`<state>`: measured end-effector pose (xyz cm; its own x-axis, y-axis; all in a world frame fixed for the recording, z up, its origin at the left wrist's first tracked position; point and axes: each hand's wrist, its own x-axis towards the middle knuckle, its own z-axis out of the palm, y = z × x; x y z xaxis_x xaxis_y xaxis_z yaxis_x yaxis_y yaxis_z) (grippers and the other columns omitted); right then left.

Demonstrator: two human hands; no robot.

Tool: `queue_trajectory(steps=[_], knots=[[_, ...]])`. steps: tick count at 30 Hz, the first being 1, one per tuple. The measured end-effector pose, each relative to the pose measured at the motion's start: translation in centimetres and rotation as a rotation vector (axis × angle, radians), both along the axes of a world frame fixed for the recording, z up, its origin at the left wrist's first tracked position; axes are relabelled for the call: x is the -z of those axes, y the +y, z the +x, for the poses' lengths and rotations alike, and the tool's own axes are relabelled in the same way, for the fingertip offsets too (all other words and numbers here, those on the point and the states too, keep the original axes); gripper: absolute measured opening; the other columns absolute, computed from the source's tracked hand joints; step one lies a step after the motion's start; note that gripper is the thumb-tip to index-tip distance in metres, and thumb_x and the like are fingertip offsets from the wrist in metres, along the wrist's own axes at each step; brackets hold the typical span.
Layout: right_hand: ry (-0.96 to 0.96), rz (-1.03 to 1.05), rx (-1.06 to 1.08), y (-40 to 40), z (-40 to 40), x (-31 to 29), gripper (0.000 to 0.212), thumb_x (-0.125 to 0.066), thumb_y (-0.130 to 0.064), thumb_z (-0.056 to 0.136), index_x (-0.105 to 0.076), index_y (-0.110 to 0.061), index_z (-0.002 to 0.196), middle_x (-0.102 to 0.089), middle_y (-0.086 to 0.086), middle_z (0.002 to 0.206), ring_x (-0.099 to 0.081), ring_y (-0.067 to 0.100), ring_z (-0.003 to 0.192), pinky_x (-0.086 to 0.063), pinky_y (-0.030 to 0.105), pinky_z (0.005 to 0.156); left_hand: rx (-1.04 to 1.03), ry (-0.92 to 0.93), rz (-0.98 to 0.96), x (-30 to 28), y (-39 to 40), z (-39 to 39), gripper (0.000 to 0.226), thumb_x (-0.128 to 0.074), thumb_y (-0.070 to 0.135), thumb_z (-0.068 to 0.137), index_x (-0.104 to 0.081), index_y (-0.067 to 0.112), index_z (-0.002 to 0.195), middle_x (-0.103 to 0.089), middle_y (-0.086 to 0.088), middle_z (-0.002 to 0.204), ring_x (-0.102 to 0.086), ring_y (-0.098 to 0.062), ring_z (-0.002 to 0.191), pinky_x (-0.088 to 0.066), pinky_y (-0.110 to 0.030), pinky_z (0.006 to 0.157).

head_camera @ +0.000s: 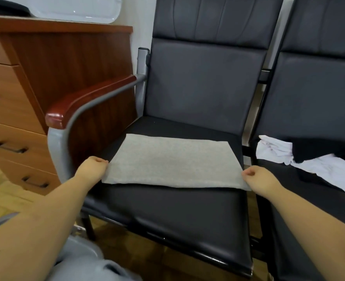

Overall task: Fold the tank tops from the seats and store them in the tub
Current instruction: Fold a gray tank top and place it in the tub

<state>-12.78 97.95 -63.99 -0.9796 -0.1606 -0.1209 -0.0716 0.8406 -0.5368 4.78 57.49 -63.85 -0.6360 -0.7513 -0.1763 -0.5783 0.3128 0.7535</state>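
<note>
My left hand [91, 168] and right hand [257, 178] pinch the side edges of the folded grey tank top [172, 164], flat on the black seat [167, 211] at frame centre. White and black garments [309, 157] lie on the seat at right.

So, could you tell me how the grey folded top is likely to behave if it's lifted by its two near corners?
The grey top lies thin and flat, so it would probably sag and unfold. It looks light. It may slide easily on the smooth seat.

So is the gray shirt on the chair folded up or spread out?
Folded. The gray shirt lies as a flat neat rectangle on the seat, with no straps showing; both hands pinch its side edges.
</note>
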Motion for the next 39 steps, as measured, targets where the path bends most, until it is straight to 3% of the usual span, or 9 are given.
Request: queue_trajectory(steps=[3,7,12,18,22,28,32,35,39], knots=[[0.103,0.114,-0.106,-2.9,1.5,-0.6,0.017,-0.05,-0.023,0.092,-0.066,-0.019,0.094,-0.062,0.008,0.109,-0.057,0.029,0.102,-0.049,0.04,0.088,0.01,-0.11,-0.056,0.1,0.1,0.0,0.035,-0.057,0.036,0.095,-0.068,0.003,0.087,-0.065,-0.017,0.095,-0.058,-0.034,0.09,-0.043,-0.037,0.081],[0.112,0.02,-0.323,-9.5,5.0,-0.7,0.008,-0.056,-0.023,0.092,-0.061,-0.024,0.086,-0.063,0.003,0.103,-0.06,0.024,0.098,-0.048,0.034,0.086,0.057,-0.171,-0.135,0.2,0.0,0.0,0.03,-0.061,0.038,0.091,-0.066,0.01,0.083,-0.065,-0.012,0.094,-0.058,-0.03,0.088,-0.045,-0.036,0.081],[0.083,-0.056,-0.553,-18.3,9.4,-0.7,0.034,-0.059,-0.036,0.093,-0.056,-0.023,0.124,-0.054,-0.004,0.127,-0.051,0.014,0.115,-0.042,0.028,0.099,0.063,-0.061,-0.285,1.0,0.6,1.4,0.016,-0.056,0.034,0.094,-0.058,0.019,0.087,-0.061,-0.006,0.091,-0.059,-0.026,0.085,-0.048,-0.038,0.078],[0.185,-0.008,-0.735,-25.5,12.9,0.1,0.062,-0.062,-0.044,0.088,-0.038,-0.027,0.142,-0.043,-0.005,0.142,-0.04,0.015,0.129,-0.033,0.03,0.107,0.033,0.048,-0.145,0.9,-0.1,1.5,0.015,-0.058,0.03,0.094,-0.058,0.016,0.088,-0.057,0.001,0.076,-0.057,-0.023,0.078,-0.045,-0.03,0.069],[0.259,-0.002,-0.659,-27.8,13.4,1.2,0.059,-0.056,-0.048,0.09,-0.039,-0.026,0.142,-0.047,-0.004,0.139,-0.041,0.015,0.126,-0.031,0.028,0.105,0.005,0.056,0.018,1.1,-0.6,1.4,0.016,-0.063,0.029,0.091,-0.065,0.014,0.096,-0.065,-0.006,0.073,-0.058,-0.015,0.052,-0.044,-0.02,0.041],[0.277,-0.028,-0.599,-29.0,13.9,1.9,0.053,-0.055,-0.048,0.09,-0.045,-0.025,0.137,-0.048,-0.004,0.133,-0.041,0.016,0.12,-0.034,0.028,0.101,0.056,0.013,-0.002,0.8,0.0,0.8,0.019,-0.06,0.029,0.092,-0.069,0.015,0.083,-0.066,-0.005,0.061,-0.06,-0.014,0.05,-0.052,-0.027,0.061],[0.258,-0.012,-0.591,-29.2,14.1,1.9,0.052,-0.055,-0.046,0.091,-0.046,-0.025,0.137,-0.048,-0.003,0.132,-0.04,0.017,0.118,-0.036,0.029,0.099,0.113,-0.073,-0.034,0.3,0.4,0.6,0.027,-0.06,0.03,0.093,-0.069,0.011,0.076,-0.063,-0.006,0.069,-0.06,-0.021,0.071,-0.046,-0.027,0.063],[0.267,-0.021,-0.569,-29.1,14.8,1.7,0.05,-0.056,-0.046,0.09,-0.046,-0.026,0.135,-0.05,-0.004,0.129,-0.042,0.016,0.117,-0.036,0.028,0.098,0.045,-0.073,0.227,-0.7,0.6,0.9,0.022,-0.063,0.027,0.091,-0.068,0.006,0.09,-0.056,-0.008,0.066,-0.049,-0.017,0.058,-0.039,-0.024,0.051],[0.198,-0.156,-0.425,-28.8,15.4,1.6,0.025,-0.061,-0.033,0.09,-0.055,-0.023,0.112,-0.06,-0.005,0.107,-0.057,0.014,0.099,-0.048,0.03,0.085,0.026,0.044,0.713,-1.9,1.5,2.1,0.019,-0.067,0.027,0.088,-0.065,0.009,0.082,-0.054,0.001,0.059,-0.038,-0.004,0.04,-0.03,-0.013,0.035]])
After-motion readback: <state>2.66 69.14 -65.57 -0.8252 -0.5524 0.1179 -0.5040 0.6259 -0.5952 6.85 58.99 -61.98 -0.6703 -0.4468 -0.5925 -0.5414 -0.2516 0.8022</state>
